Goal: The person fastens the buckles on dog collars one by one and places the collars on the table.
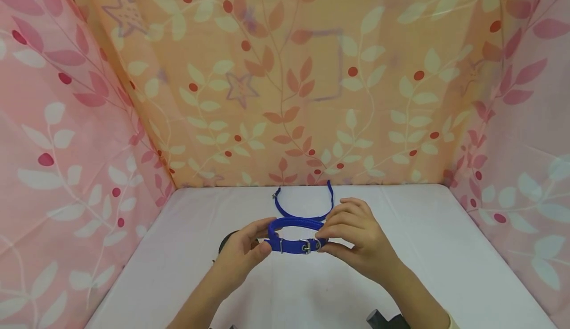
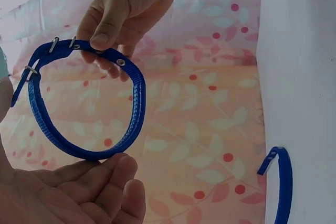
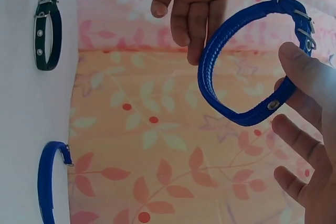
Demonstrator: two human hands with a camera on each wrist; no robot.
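A blue dog collar, buckled into a ring, is held up over the white table between both hands. Its metal buckle and strap loop face the person. My right hand pinches the band beside the buckle between thumb and fingers. On the other side, my left hand holds the ring, with its thumb at the strap's tip and its fingers against the back of the band. An eyelet shows on the band in the right wrist view.
Behind the hands, a second blue collar lies unfastened in a curve on the white table. A black collar with eyelets rests left, partly hidden by the left hand in the head view. Dark cylindrical objects show at the near edge. Patterned curtains enclose the table.
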